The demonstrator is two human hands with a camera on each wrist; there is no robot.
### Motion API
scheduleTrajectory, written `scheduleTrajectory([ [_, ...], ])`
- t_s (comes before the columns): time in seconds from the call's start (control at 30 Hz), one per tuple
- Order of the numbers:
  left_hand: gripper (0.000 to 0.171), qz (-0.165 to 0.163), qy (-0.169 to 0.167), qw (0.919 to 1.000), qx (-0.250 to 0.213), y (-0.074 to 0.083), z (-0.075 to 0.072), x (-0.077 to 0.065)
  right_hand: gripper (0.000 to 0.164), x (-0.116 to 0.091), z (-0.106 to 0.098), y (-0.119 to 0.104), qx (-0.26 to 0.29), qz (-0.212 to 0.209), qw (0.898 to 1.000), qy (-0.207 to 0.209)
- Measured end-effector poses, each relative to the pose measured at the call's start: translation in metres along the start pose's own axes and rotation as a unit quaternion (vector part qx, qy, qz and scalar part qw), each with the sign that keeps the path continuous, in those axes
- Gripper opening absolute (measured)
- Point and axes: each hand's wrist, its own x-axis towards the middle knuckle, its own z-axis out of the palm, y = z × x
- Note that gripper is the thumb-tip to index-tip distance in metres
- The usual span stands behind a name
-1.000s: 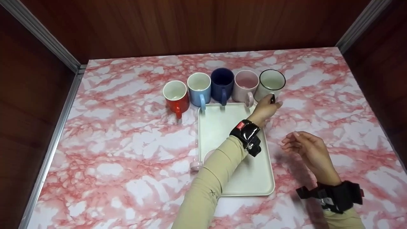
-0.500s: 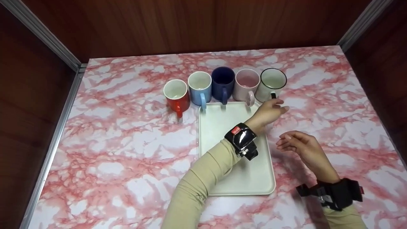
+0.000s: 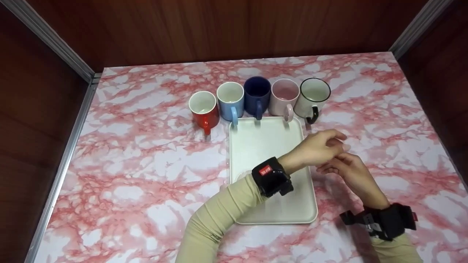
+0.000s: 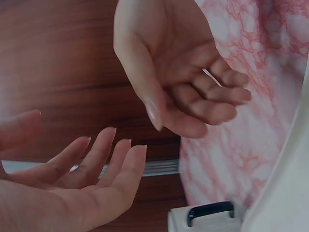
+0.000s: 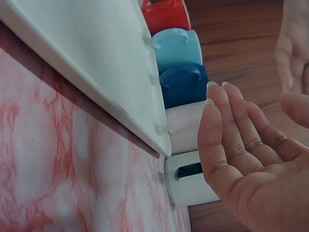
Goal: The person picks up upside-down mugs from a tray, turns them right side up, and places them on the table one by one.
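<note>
My left hand (image 3: 318, 148) is over the right edge of the tray, palm towards the right, with loosely bent fingers and nothing in them. Its fingertips overlap my right hand (image 3: 353, 179) in the head view. The left wrist view shows a gap between both hands. The right hand is also bare, its fingers slightly bent beside the tray. Just beyond the left hand stands a white mug (image 3: 312, 95) with a black rim and black handle. Left of it are a pink mug (image 3: 283, 96), a dark blue mug (image 3: 256, 96), a light blue mug (image 3: 230, 102) and a red mug (image 3: 204, 107).
A cream rectangular tray (image 3: 265, 140) lies in front of the mug row, partly covered by the left forearm. All mug handles point towards me. The marbled pink table (image 3: 153, 164) is bounded by a dark wooden panel (image 3: 234, 29) at the back and panels on both sides.
My left hand has let go of the black-handled mug and drawn back to the right, close to the right hand. The right hand has barely moved. The mugs stand where they were.
</note>
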Motion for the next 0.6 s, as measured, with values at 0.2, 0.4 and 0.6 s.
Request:
scheduleTrajectory([
  [0.2,0.032,0.043,-0.054,0.9909,0.116,0.001,0.002,-0.020,0.024,-0.003,0.002,0.000,0.018,-0.018,1.000,0.001],
  [0.4,0.034,0.085,-0.078,0.9651,0.235,-0.002,0.002,-0.046,0.016,-0.003,0.002,0.000,-0.045,0.000,0.999,0.000],
  [0.6,0.048,0.060,-0.051,0.9308,0.357,-0.012,0.001,-0.075,0.029,0.000,0.008,-0.001,-0.141,0.012,0.990,-0.011],
])
